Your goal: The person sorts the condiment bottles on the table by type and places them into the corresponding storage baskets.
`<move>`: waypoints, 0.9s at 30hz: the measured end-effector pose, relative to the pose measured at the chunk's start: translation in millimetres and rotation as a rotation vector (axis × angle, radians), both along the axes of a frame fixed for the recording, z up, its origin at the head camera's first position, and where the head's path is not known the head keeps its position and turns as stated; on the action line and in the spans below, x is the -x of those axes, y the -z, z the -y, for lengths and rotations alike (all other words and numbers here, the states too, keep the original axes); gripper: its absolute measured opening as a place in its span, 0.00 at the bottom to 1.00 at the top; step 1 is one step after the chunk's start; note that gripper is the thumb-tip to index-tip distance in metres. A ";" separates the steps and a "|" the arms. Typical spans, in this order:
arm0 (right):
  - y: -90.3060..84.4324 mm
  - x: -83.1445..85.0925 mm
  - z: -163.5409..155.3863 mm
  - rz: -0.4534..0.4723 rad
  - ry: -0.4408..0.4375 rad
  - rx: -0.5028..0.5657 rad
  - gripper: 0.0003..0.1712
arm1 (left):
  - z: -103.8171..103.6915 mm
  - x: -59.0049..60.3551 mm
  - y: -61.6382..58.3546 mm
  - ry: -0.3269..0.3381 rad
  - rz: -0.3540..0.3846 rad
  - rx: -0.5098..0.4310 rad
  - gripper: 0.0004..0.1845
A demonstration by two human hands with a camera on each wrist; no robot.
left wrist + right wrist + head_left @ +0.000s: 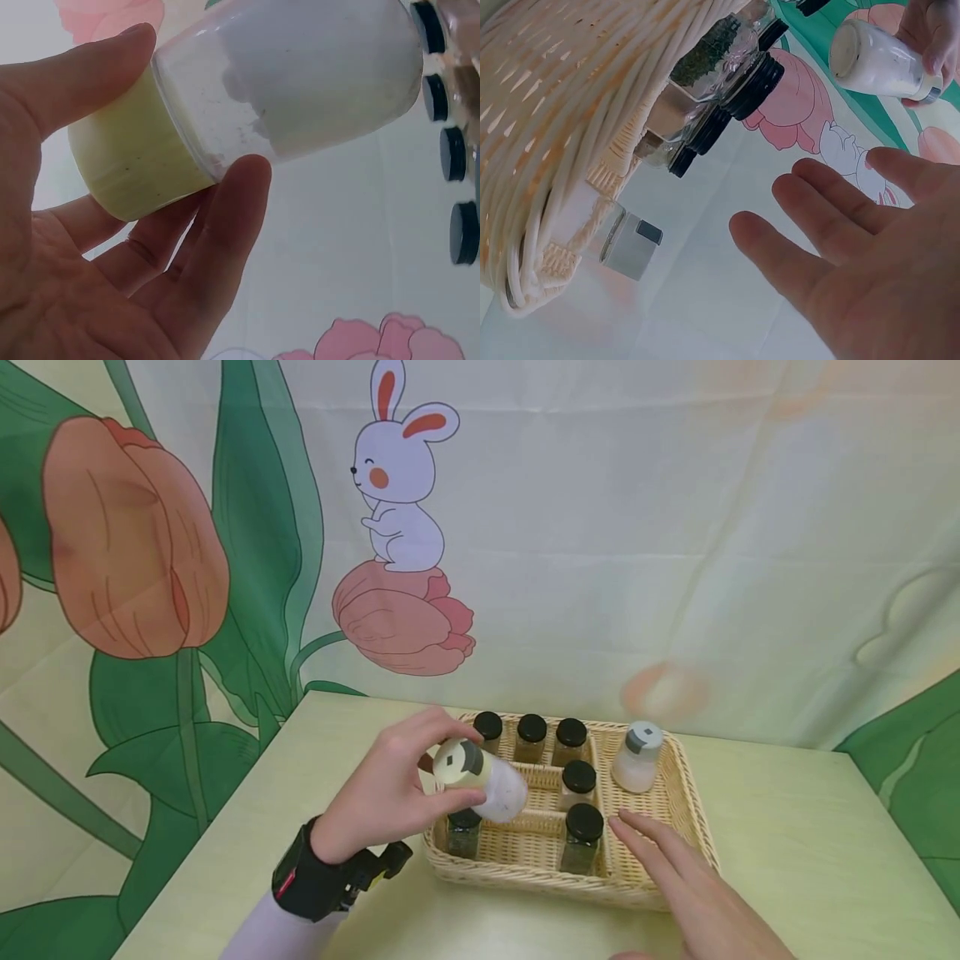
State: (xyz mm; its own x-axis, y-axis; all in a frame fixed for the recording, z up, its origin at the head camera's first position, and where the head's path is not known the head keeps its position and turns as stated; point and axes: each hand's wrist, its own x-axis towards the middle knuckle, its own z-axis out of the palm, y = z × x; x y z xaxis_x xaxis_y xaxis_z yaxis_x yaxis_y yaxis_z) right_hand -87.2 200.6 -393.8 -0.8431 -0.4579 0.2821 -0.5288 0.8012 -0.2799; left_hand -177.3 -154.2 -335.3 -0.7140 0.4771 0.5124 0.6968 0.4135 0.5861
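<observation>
My left hand (pixel 390 793) grips a shaker jar (pixel 480 779) of white powder with a pale yellow lid, tilted on its side over the left end of a wicker basket (pixel 678 827). The left wrist view shows the shaker jar (pixel 300 82) close up, thumb and fingers (pixel 225 225) curled round its lid end. Above the basket's front right corner hovers my right hand (pixel 675 868), fingers straight, holding nothing. In the right wrist view my right hand (pixel 855 247) is spread beside the basket wall (pixel 547 112), with the shaker jar (pixel 877 60) far off.
Several black-lidded spice jars (pixel 572 739) stand in the basket's compartments. A white jar with a grey lid (pixel 637 756) stands at its back right. The basket sits on a pale green table (pixel 810 852) before a printed rabbit-and-tulip backdrop (pixel 397 485).
</observation>
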 end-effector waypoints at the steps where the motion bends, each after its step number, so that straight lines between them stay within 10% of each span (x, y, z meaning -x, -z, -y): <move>1: 0.2 -0.2 1.1 0.005 0.008 0.009 0.70 | -2.9 -1.1 0.8 0.012 0.010 -0.001 0.25; 27: 18.3 2.8 20.6 -0.084 -0.008 0.147 0.61 | -52.8 -22.7 22.1 0.276 -0.105 0.037 0.26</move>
